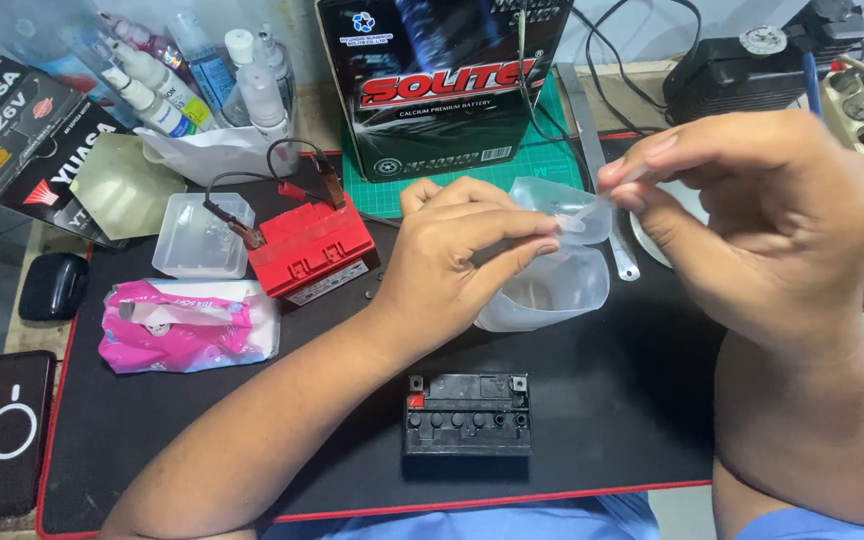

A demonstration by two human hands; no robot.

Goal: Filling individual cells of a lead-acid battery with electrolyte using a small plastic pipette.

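Note:
My left hand (449,262) grips a translucent plastic container (550,270) over the black mat (602,400). Its thumb and forefinger press near the container's top. My right hand (752,215) pinches a thin clear strip or tube (592,210) that runs to the container's top. Below both hands, a small black battery (467,413) with a row of open filler holes lies flat on the mat, near the front edge.
A red battery (307,245) with clip leads sits left of centre, beside a clear plastic tub (200,235) and a pink tissue pack (187,322). A large battery box (442,85) stands at the back, with bottles (192,75) to its left. A phone (2,430) lies far left.

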